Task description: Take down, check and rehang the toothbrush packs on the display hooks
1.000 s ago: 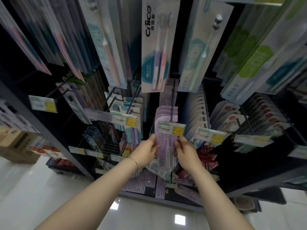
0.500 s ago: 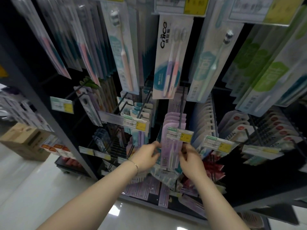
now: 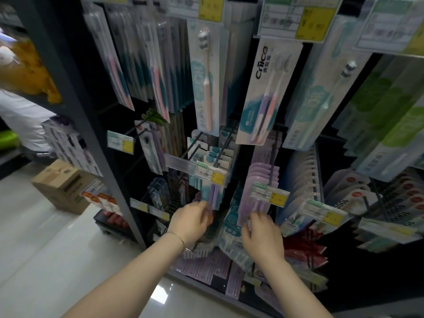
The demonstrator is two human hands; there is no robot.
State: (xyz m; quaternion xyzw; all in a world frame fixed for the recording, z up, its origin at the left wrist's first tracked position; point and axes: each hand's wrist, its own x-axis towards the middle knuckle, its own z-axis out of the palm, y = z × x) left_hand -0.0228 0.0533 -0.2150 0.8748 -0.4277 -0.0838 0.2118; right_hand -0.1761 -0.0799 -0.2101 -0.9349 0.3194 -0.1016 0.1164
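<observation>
Both hands are up at the rack, well below the Cnice twin pack [image 3: 268, 92]. The left hand [image 3: 192, 222], thin bracelet [image 3: 180, 239] on the wrist, is down-left of it, at the bottom of a teal-and-lilac pack [image 3: 212, 193]. The right hand [image 3: 263, 235] is straight below it, against the lower end of the purple packs [image 3: 261, 177] under their price tag [image 3: 269, 193]. Too blurry to call either grip. There's a cardboard box [image 3: 64, 187] on the floor, far down-left.
</observation>
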